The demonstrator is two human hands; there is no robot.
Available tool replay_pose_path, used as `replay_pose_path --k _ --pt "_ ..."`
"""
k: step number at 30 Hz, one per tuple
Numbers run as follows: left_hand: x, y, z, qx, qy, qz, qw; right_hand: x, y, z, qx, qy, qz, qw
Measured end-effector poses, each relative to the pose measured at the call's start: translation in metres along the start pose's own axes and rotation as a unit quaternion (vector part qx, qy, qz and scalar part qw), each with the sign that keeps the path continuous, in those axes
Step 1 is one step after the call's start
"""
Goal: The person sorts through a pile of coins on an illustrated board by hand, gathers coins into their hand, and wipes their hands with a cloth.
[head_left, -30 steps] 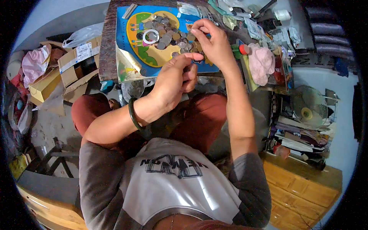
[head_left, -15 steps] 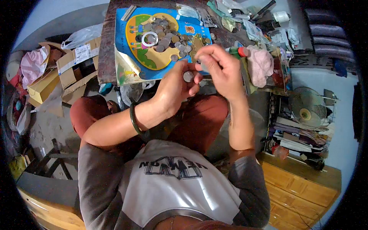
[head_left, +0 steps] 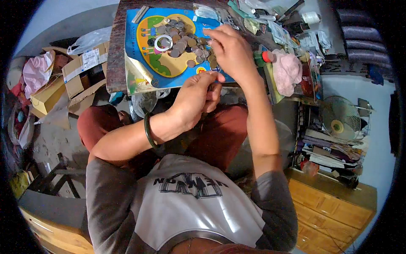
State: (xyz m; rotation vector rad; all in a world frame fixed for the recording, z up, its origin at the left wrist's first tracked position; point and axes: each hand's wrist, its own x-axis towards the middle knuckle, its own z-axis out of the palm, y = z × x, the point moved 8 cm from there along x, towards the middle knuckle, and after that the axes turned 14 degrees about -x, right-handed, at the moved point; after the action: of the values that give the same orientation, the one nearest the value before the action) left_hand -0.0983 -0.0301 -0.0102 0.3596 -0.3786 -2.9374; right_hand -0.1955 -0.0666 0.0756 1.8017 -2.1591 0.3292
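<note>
A heap of coins (head_left: pixel 179 41) in silver and brownish tones lies on a blue picture book (head_left: pixel 167 83) with a curled front corner. Among the coins rests a white ring (head_left: pixel 163 43). My left hand (head_left: pixel 195 96) is held at the book's near edge with its fingers curled closed; the coin seen in it a moment earlier is now hidden by the fingers. Over the right side of the heap is my right hand (head_left: pixel 231 53), its thumb and forefinger apart, with no coin visible between them. Some coins lie under or behind that hand.
The dark table (head_left: pixel 116 63) holds a pink cloth (head_left: pixel 287 72), a red-capped bottle (head_left: pixel 267 56) and several plastic packets at the right. Cardboard boxes (head_left: pixel 86 70) stand to the left. A fan (head_left: pixel 338 120) sits above a wooden drawer unit (head_left: pixel 330 207).
My right hand has moved up and away from the left hand, over the coins, and its fingers have parted. My left hand stays nearly in place, its fingers now covering the coin.
</note>
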Motion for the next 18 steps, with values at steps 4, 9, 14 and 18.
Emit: replay_pose_path --k 4,9,14,18 --pt "0.001 0.005 -0.005 -0.012 0.028 0.031 0.999 0.004 -0.001 0.023 -0.005 -0.031 -0.045 0.998" --pt "0.003 0.003 -0.007 -0.043 0.032 0.001 0.999 0.008 0.009 0.023 0.081 -0.079 0.028 0.993" --pt "0.002 0.004 -0.008 -0.051 0.046 -0.004 0.998 0.003 0.018 0.019 0.132 -0.085 0.043 0.987" --pt "0.004 0.005 -0.009 -0.052 0.041 0.004 0.998 -0.001 0.023 0.018 0.167 -0.071 0.019 0.983"
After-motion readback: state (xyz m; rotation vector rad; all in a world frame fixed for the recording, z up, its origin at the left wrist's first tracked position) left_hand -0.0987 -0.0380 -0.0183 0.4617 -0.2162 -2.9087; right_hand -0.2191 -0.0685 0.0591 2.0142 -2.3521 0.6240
